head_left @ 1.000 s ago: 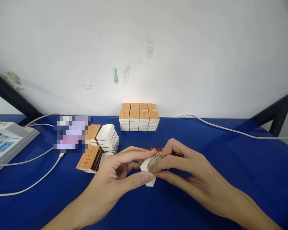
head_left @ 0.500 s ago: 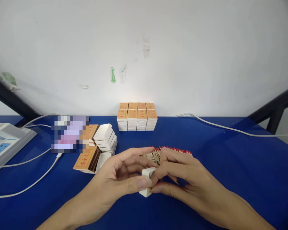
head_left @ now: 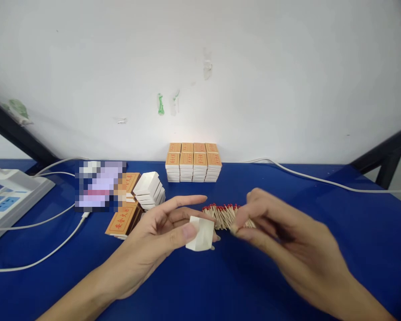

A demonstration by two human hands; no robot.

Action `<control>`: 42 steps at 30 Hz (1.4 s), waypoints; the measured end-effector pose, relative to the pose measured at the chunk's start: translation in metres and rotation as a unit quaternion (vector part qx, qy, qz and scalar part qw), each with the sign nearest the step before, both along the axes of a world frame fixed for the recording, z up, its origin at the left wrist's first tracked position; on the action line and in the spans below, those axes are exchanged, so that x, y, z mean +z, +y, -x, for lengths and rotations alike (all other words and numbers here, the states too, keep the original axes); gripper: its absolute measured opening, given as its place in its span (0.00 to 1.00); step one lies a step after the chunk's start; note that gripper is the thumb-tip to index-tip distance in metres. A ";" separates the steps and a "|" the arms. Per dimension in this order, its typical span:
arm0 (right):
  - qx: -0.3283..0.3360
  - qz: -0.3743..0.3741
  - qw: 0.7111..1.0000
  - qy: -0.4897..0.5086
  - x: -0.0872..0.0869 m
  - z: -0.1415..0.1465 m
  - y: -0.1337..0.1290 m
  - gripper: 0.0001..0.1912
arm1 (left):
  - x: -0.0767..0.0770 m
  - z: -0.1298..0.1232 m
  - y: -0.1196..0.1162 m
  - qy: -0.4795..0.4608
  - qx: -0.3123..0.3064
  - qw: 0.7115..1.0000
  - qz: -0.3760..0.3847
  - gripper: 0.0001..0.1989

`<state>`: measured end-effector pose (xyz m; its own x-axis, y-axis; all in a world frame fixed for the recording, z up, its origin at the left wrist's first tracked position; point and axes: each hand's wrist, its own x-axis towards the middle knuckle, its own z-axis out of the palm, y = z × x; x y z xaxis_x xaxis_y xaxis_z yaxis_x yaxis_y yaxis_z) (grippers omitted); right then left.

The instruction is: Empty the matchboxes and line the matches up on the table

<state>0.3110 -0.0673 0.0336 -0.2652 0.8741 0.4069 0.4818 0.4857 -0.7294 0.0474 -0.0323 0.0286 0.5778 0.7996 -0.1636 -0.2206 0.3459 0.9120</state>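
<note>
A small white matchbox tray (head_left: 203, 235) is pinched between the thumb and fingers of my left hand (head_left: 160, 240), tilted so that its inside partly shows. My right hand (head_left: 287, 240) hovers to the right of it, thumb and index fingertips pressed together in front of the matches. Whatever lies between those fingertips is too small and blurred to make out. Behind both hands a row of red-tipped matches (head_left: 222, 216) lies on the table, its right end partly covered by my right hand.
A block of stacked orange-topped matchboxes (head_left: 194, 167) stands near the wall. At left are stacked white trays (head_left: 149, 189), orange matchbox sleeves (head_left: 123, 218), a blurred-out phone (head_left: 102, 185) and a power strip (head_left: 10, 200). White cables (head_left: 53, 254) cross the blue table (head_left: 200, 290).
My right hand has pulled away from the tray, rightward to the front of the matches. My left hand has raised and turned the tray, uncovering more of the match row.
</note>
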 end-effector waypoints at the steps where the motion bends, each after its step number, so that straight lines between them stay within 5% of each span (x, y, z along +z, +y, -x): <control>1: -0.031 -0.020 0.999 0.003 0.000 -0.005 0.003 0.02 | -0.001 0.000 0.000 0.005 0.011 1.000 0.004 0.25; 3: -0.068 -0.071 0.995 -0.031 0.000 -0.017 0.013 0.02 | -0.002 0.001 -0.001 0.020 0.032 0.999 0.017 0.26; 6: -0.023 -0.154 0.970 -0.185 -0.002 -0.032 0.029 0.05 | -0.003 0.002 -0.002 0.035 0.055 0.997 0.033 0.26; 13: 0.144 -0.342 0.807 -0.460 0.008 -0.027 0.056 0.20 | -0.002 0.001 -0.006 0.027 0.070 0.995 0.059 0.27; 18: 0.222 -0.381 0.744 -0.502 0.025 -0.021 0.071 0.18 | 0.002 0.000 -0.006 -0.012 0.076 0.995 0.069 0.24; 28: 0.313 -0.349 0.748 -0.470 0.036 -0.024 0.086 0.13 | 0.000 -0.004 -0.006 -0.033 0.075 0.994 0.069 0.22; 34: 0.318 -0.353 0.735 -0.483 0.032 -0.025 0.092 0.13 | 0.001 -0.005 -0.007 -0.053 0.064 0.994 0.069 0.19; 42: 0.292 -0.332 0.765 -0.468 0.032 -0.024 0.094 0.14 | 0.002 -0.006 -0.008 -0.080 0.048 0.993 0.067 0.16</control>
